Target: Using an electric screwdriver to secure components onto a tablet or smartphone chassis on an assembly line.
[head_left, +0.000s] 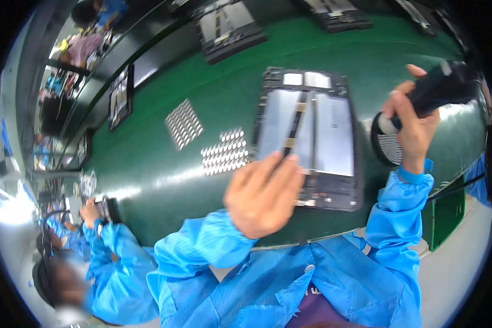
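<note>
Left hand [264, 195], opened tablet [325, 136] partly beneath

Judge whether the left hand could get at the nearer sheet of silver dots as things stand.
Probably yes: the left hand is over the open tablet, and the sheet lies close by on the green table, with nothing visible blocking the way.

left hand [265, 197]: over lower-left of tablet [334, 134] | right hand [415, 123]: gripping black tool [445, 90] | dotted sheets [224, 153]: left of tablet, on green table [164, 199]
</note>
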Available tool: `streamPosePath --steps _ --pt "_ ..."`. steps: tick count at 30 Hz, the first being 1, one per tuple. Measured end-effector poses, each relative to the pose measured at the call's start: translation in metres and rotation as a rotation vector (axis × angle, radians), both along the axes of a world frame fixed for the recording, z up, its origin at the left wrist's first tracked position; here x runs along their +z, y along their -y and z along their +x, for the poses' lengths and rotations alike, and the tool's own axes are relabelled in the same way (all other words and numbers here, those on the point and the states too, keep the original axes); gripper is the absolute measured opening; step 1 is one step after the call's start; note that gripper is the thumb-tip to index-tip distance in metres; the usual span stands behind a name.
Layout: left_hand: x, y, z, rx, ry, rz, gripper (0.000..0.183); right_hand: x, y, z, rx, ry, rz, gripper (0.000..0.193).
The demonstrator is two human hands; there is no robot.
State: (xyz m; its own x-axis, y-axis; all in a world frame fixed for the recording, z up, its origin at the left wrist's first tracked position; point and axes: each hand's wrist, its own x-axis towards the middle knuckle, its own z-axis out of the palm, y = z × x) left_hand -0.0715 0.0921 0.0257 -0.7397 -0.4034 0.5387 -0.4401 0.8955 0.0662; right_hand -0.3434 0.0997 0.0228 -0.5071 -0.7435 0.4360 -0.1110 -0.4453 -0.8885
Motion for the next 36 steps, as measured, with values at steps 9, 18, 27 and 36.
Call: streamPosePath --steps 9,18,27,36 --pt "-0.023 0.033 0.024 0.046 0.182 0.409 0.029 -0.006 0.002 -0.005 -0.019 -0.124 -0.012 0.048" --pt "-0.013 0.116 0.066 0.52 0.288 0.86 0.033 -0.011 0.002 -0.007 0.029 -0.156 -0.015 0.046" --pt "-0.026 0.125 0.074 0.391 -0.161 1.367 0.021 -0.008 -0.001 -0.005 0.034 -0.13 0.016 0.045" --pt "-0.036 0.078 0.048 0.29 -0.08 0.424 0.02 -0.002 -0.01 -0.001 0.039 -0.075 0.03 0.049"
